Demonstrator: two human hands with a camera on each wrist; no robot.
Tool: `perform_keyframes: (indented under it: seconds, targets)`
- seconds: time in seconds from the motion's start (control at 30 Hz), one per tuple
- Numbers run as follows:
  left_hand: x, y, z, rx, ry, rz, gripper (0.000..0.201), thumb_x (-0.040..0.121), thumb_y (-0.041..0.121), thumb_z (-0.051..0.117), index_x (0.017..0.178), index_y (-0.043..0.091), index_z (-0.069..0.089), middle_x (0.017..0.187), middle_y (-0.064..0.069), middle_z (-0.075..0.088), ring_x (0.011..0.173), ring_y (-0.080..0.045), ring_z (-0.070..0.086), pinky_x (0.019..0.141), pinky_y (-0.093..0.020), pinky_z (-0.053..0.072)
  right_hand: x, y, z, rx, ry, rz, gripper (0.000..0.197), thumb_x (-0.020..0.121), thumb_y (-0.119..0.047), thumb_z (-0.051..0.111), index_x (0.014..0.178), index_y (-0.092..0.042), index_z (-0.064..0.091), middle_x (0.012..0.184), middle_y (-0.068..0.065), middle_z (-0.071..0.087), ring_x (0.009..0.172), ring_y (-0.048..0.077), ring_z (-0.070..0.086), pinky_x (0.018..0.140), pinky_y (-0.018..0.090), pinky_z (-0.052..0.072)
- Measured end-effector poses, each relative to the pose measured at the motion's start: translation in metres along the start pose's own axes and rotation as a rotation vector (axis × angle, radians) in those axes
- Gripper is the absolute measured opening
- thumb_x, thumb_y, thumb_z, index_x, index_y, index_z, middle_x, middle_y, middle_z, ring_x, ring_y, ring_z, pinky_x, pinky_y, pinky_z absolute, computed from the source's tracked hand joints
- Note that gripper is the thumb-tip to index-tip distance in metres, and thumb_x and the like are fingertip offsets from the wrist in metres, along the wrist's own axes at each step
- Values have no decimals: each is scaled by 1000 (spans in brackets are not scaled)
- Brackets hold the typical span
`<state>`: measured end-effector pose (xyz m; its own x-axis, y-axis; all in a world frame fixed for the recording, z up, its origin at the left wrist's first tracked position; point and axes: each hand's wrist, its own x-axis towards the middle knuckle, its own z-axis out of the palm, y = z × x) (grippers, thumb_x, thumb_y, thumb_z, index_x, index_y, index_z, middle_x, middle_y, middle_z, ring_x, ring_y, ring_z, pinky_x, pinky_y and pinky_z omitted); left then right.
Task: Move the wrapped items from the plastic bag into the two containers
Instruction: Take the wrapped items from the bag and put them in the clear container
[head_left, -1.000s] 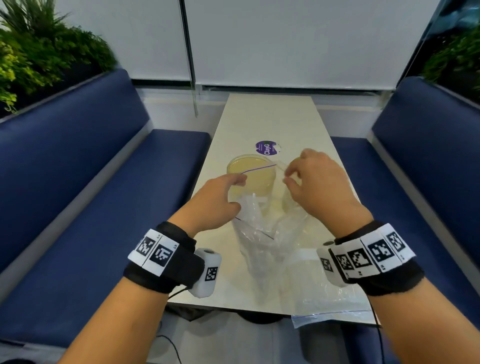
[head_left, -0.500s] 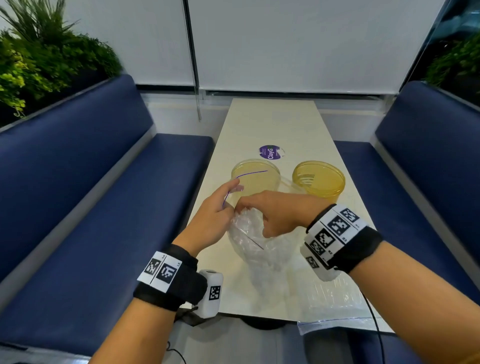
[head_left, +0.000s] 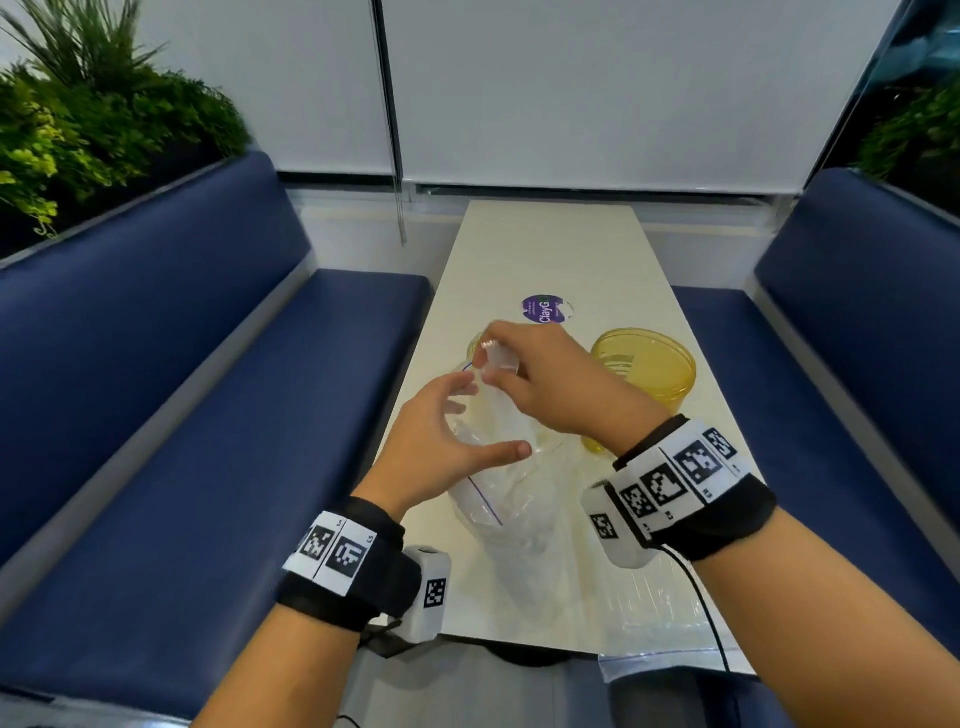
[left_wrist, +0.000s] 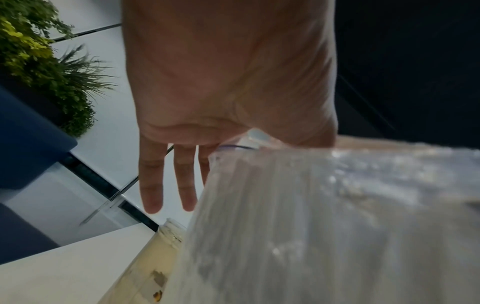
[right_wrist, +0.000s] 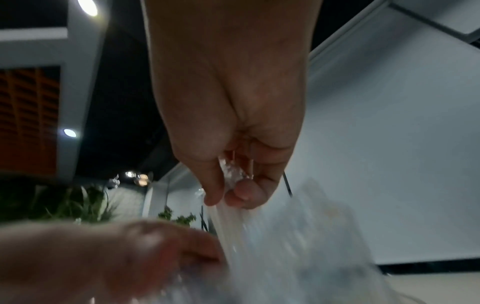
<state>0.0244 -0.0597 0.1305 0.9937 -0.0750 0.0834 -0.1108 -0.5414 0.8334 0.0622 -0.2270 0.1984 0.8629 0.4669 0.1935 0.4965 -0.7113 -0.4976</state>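
Observation:
A clear plastic bag (head_left: 511, 499) stands crumpled on the white table (head_left: 550, 249), its purple-lined mouth facing my left hand (head_left: 493, 418). That hand is spread at the bag's mouth, fingers (left_wrist: 153, 185) straight and thumb stretched over the plastic. My right hand (head_left: 491, 364) pinches a small clear wrapped item (head_left: 498, 358) between thumb and fingers, seen close in the right wrist view as crinkled wrap (right_wrist: 231, 170). It hovers over the left yellow container (head_left: 474, 345), which is mostly hidden behind the hands. The right yellow container (head_left: 644, 364) stands open beside it.
A second flat clear bag (head_left: 670, 618) lies at the table's near right edge. A purple round sticker (head_left: 544, 310) is behind the containers. Blue benches (head_left: 218, 395) flank the narrow table, with plants (head_left: 78, 130) behind the left one.
My right hand has come up out of the bag with a wrapped item and moved forward over the left container. My left thumb has spread away from the fingers.

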Motion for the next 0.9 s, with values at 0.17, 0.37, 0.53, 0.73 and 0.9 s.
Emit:
perform_keyframes:
  seconds: [0.17,0.37,0.53,0.73,0.9]
  targets:
    - [8,8,19,-83,170,6,50,65,56,89,99,28,65,97,19,69,89,1,65,74,-19,51,1,-35,-21,150,87,-115,12,97,-19,61,109,-22,63,85,-9,62,66,7,59,64,28,52]
    - [15,9,31,-170,271,86,16,95,31,65,80,25,62,66,11,68,56,-6,60,52,-32,49,5,-37,-8,395,202,-80,50,84,-33,80,127,-22,56,100,-18,57,65,-14,54,62,10,42]
    - [18,8,28,-78,284,129,23,94,12,56,114,21,65,103,-4,73,89,-10,66,80,-40,62,10,-22,22,198,139,79,60,72,-60,80,115,-23,59,100,-9,63,83,8,59,71,28,49]
    - [21,3,25,-101,294,-24,23,92,11,65,71,18,58,65,1,63,57,-13,57,44,-17,42,13,-24,41,38,190,-23,24,98,-38,59,89,-17,51,82,-1,54,76,23,55,71,40,48]
    - [13,-2,20,-86,201,-16,36,74,40,86,96,21,65,83,9,68,65,-1,60,59,-29,51,21,-34,18,78,256,-59,30,100,-36,54,97,-8,62,78,6,63,71,27,61,68,43,52]
